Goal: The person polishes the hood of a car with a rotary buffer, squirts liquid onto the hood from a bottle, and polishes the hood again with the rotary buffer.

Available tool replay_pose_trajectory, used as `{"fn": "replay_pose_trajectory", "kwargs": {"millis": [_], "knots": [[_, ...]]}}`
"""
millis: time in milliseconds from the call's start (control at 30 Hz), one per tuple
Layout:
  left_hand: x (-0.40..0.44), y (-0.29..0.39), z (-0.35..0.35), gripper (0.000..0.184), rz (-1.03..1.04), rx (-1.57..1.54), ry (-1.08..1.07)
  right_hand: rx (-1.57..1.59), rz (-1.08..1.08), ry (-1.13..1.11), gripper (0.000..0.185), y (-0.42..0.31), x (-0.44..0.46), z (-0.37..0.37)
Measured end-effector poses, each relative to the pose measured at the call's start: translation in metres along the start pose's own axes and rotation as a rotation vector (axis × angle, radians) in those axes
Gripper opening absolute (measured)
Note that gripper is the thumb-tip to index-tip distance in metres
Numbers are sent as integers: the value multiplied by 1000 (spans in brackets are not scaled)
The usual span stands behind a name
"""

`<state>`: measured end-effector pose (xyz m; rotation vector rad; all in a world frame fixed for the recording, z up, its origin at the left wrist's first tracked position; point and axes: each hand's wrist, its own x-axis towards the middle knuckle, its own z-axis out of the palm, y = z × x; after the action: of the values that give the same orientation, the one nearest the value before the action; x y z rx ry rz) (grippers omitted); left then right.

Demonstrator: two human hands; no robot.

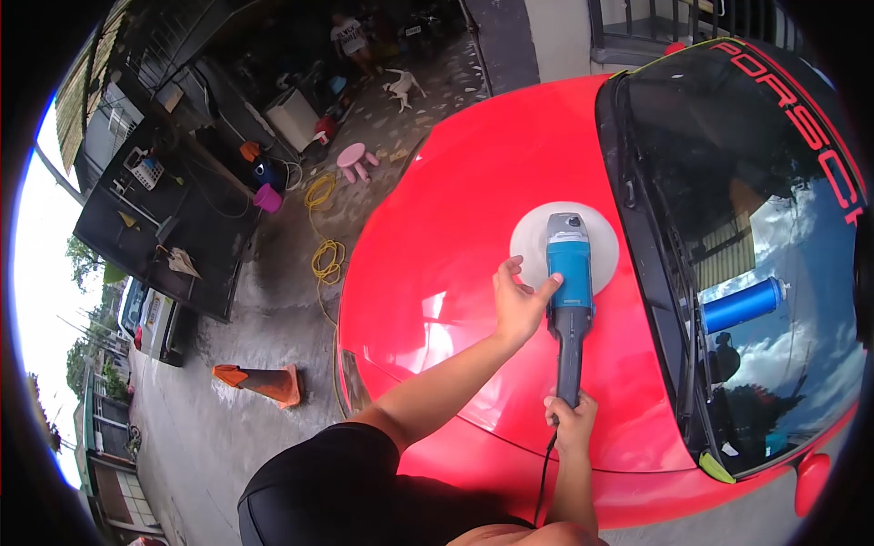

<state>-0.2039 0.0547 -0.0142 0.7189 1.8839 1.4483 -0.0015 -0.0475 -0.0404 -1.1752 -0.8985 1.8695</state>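
Note:
A blue and dark grey electric polisher (pixel 571 273) lies along the red car hood (pixel 473 191), its round white pad (pixel 528 238) flat against the paint. My right hand (pixel 572 422) is wrapped round the rear handle, where a black cord runs down. Beside the blue body is my left hand (pixel 521 305), open with the fingers apart. Its thumb overlaps the edge of the polisher; whether it touches, I cannot tell.
A blue spray can (pixel 742 306) lies on the windshield (pixel 710 164). On the ground to the left are an orange cone (pixel 264 384) on its side, a yellow cord (pixel 328 261) and a pink stool (pixel 356 161). A dog (pixel 401 88) and a person (pixel 350 38) are further back.

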Motion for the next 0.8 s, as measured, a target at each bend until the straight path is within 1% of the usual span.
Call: {"fn": "replay_pose_trajectory", "kwargs": {"millis": [33,133,233,267,367,467,567,700,800], "knots": [[-11,-4,-1,104,47,35,-52,24,-8,-3,18,3,1,-1],[-1,1,3,94,-397,-302,-526,82,-10,-5,17,8,5,2],[25,-1,4,90,-435,-468,-657,150,3,-45,17,15,7,6],[32,0,4,85,-469,-549,-624,159,16,-77,17,17,7,8],[39,-4,-3,82,-462,-493,-547,172,37,-146,17,22,7,17],[38,-4,-16,78,-486,-524,-572,145,70,-189,18,27,9,22],[41,-5,-17,77,-482,-543,-583,157,101,-355,20,21,17,13],[38,-1,2,77,-473,-567,-558,154,134,-526,32,2,35,-20],[25,16,21,69,-450,-617,-574,216,164,-569,40,-10,43,-39]]}}
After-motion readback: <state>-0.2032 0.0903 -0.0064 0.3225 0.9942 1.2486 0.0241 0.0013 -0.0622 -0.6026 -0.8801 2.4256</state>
